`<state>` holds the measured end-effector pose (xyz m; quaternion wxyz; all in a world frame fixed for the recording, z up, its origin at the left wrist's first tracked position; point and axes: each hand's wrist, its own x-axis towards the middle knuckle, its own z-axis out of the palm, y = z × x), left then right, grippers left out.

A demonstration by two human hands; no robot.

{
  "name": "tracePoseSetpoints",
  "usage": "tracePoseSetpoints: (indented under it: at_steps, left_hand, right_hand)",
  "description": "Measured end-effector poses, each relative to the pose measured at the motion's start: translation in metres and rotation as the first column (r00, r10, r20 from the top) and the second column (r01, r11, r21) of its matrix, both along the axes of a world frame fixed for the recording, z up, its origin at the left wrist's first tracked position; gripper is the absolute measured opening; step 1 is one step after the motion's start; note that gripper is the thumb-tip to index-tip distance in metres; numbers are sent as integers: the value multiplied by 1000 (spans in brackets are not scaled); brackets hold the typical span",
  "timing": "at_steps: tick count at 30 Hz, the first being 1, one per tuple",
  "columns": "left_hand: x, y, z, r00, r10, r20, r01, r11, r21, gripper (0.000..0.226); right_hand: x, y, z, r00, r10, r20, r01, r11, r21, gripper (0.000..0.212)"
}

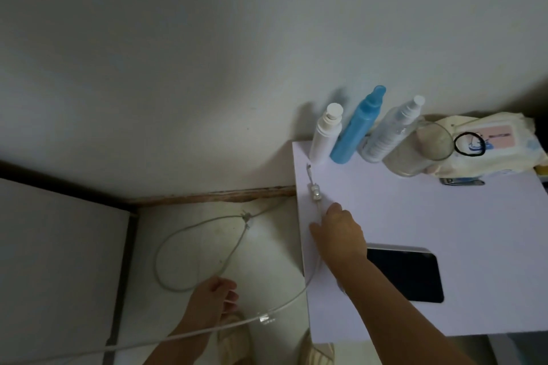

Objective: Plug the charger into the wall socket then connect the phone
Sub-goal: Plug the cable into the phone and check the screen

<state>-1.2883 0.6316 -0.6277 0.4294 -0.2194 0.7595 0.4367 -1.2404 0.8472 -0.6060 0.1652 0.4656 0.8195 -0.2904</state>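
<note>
A white charger cable (296, 293) runs from the lower left up onto the left edge of the white table (444, 216). Its small connector end (309, 169) lies on the table near the bottles, with a clear clip (315, 191) just behind it. My right hand (338, 234) rests on the table edge, its fingers pinching the cable below the clip. My left hand (213, 299) is lower, over the floor, with its fingers closed around a loop of the cable. A black phone (412, 275) lies screen up on the table, right of my right forearm. No wall socket is in view.
At the back of the table stand a white bottle (324, 133), a blue bottle (355, 130), a clear spray bottle (388, 130) and a glass (421, 148). A wipes pack (489, 139) carries a black hair tie. A loose cable loop (189, 234) lies on the floor, and slippered feet show below.
</note>
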Motion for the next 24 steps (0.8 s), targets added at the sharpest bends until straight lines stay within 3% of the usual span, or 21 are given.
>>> tracePoseSetpoints:
  at_steps: [4,9,12,15,18,21,22,24]
  left_hand:
    - [0,1,6,1000,-16,-24,17,1000,24,29]
    - [-3,-7,0,998,-44,-51,44,999,-10,30]
    - [0,-21,-3,993,-98,-67,92,992,-88,29]
    - [8,-36,8,962,-272,-22,261,942,-212,30]
    - [21,-30,38,785,-618,28,607,760,-234,40]
    - [34,1,83,574,-809,-123,795,587,-152,43]
    - [36,16,102,531,-826,-188,823,556,-120,38]
    - [36,45,139,558,-752,-350,792,609,-47,35]
  right_hand:
    - [-4,-1,4,994,90,55,-92,995,34,21]
    - [-2,4,18,975,-152,-161,136,985,-107,6]
    - [13,2,41,872,-316,-373,235,940,-245,14]
    - [23,-1,68,721,-463,-516,273,874,-402,22]
    - [27,-3,88,636,-524,-566,258,836,-485,28]
    - [30,-7,97,627,-518,-582,222,835,-504,26]
    - [31,-8,98,629,-514,-584,211,835,-508,26]
    - [33,-10,99,624,-515,-587,190,829,-526,25]
